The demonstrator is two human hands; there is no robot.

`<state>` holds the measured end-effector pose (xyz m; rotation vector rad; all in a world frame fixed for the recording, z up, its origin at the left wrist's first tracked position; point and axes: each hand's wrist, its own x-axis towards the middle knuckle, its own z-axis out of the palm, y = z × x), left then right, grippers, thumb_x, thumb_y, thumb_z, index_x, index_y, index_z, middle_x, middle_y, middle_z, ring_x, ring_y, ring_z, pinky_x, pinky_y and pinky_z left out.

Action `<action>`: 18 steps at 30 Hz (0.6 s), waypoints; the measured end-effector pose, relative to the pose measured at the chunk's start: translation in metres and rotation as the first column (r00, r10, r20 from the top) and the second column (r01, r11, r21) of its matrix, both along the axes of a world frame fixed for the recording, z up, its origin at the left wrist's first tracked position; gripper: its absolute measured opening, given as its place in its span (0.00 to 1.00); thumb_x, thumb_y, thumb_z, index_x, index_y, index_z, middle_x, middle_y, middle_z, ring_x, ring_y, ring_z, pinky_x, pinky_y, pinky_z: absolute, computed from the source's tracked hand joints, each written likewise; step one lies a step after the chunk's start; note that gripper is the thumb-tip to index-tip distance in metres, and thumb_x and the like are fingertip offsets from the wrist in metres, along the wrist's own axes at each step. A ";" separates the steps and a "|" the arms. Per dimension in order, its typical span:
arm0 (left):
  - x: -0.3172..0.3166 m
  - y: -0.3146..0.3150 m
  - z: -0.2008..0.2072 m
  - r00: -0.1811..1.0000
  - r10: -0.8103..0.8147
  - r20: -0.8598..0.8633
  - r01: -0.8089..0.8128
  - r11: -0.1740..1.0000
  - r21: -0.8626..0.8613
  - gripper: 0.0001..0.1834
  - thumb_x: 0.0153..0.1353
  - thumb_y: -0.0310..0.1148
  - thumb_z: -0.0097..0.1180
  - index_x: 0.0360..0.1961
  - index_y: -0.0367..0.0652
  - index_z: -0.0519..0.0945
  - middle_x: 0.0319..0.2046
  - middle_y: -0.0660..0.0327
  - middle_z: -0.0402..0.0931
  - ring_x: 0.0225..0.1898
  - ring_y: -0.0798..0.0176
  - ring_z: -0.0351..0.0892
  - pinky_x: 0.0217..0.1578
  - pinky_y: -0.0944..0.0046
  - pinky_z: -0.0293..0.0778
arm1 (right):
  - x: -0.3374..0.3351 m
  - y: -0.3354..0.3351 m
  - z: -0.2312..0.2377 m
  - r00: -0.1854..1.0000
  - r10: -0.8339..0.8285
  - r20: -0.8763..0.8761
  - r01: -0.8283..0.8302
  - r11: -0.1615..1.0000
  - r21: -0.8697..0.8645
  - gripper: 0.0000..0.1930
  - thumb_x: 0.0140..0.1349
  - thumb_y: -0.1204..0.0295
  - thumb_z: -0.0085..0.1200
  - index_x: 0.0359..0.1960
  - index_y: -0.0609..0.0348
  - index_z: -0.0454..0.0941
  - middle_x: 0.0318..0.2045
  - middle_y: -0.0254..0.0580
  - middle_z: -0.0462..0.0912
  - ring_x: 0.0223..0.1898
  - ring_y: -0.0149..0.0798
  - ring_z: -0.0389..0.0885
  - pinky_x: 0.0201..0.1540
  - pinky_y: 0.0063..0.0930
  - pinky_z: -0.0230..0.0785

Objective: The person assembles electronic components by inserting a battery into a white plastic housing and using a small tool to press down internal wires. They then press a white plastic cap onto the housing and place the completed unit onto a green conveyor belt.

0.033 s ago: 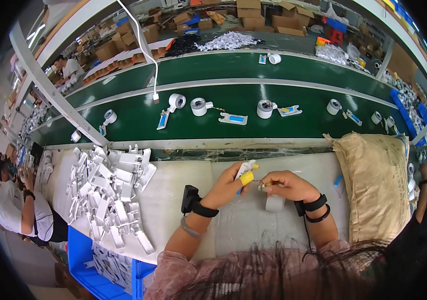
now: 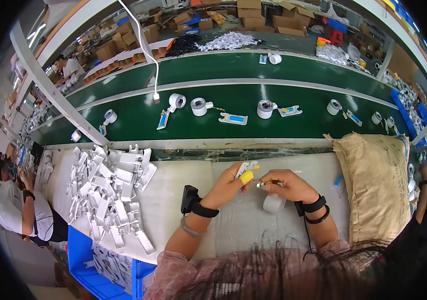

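Observation:
My left hand [image 2: 223, 187] is closed around a white plastic handle shell [image 2: 245, 168]. Yellow coverings sit at its thumb and fingertip, and a bit of blue shows below the fingers. Close beside it, my right hand [image 2: 292, 186] pinches a small silvery part [image 2: 259, 184] on thin reddish wires that run toward the left hand. Just under the right fingers is a white round housing [image 2: 274, 204]; whether it hangs or rests on the table cannot be told. Each wrist has a black band.
A heap of white plastic shells [image 2: 108, 187] lies at left, above a blue bin [image 2: 81, 257] of similar pieces. Behind runs a green conveyor [image 2: 143, 132] with several round housings wired to blue-celled handles. A tan sack [image 2: 373, 190] stands right, near a small blue cylinder [image 2: 338, 180]. Co-workers sit either side.
My right fingers have shifted slightly, and the silvery part shows more plainly. The round housing has turned and moved a little left. The left hand's shell is tilted slightly differently.

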<state>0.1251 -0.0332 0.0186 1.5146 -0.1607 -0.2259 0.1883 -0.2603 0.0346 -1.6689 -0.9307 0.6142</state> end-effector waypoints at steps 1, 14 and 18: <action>0.000 0.000 -0.001 1.000 0.003 0.001 -0.003 1.000 -0.001 0.18 0.68 0.33 0.50 0.57 0.41 0.70 0.30 0.66 0.74 0.26 0.75 0.71 0.29 0.73 0.68 | -0.002 0.003 0.000 1.000 0.003 0.001 -0.003 1.000 -0.001 0.08 0.64 0.69 0.56 0.38 0.62 0.78 0.28 0.35 0.78 0.27 0.31 0.76 0.34 0.26 0.69; -0.006 -0.024 -0.008 0.904 0.314 -0.290 -0.377 0.905 -0.195 0.13 0.69 0.34 0.42 0.51 0.42 0.67 0.35 0.61 0.77 0.25 0.70 0.75 0.24 0.69 0.73 | -0.008 0.026 -0.017 0.551 -0.510 0.660 0.403 0.856 0.325 0.08 0.51 0.80 0.63 0.33 0.59 0.80 0.28 0.40 0.81 0.31 0.44 0.77 0.35 0.34 0.68; -0.010 -0.028 -0.003 0.943 0.256 -0.211 -0.296 0.937 -0.186 0.16 0.65 0.32 0.44 0.53 0.42 0.68 0.38 0.63 0.75 0.31 0.72 0.73 0.30 0.73 0.70 | -0.011 0.025 -0.017 0.582 -0.521 0.624 0.385 0.853 0.353 0.09 0.51 0.81 0.62 0.34 0.58 0.79 0.31 0.42 0.83 0.33 0.46 0.79 0.40 0.35 0.70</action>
